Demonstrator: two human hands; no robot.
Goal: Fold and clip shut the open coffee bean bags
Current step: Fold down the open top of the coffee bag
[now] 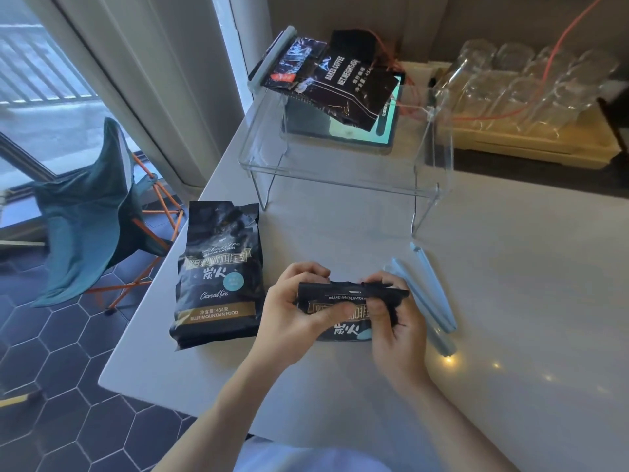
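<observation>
A dark coffee bag [343,311] lies on the white table [510,301] in front of me, its top folded over. My left hand [292,308] grips its left side and my right hand [391,318] pinches the folded top at the right. A second dark coffee bag [219,270] stands unfolded just to the left, its top open and creased. Two light blue sealing clips [425,294] lie on the table right of my right hand. Two more dark bags [333,80] rest on the clear shelf at the back, one with a light blue clip [272,59] across its top.
A clear acrylic shelf [340,172] stands at the table's back, with a tablet [340,131] under it. Several clear glasses [524,86] sit on a cream tray at the back right. A teal folding chair [92,212] stands on the floor to the left. The table's left edge is close to the standing bag.
</observation>
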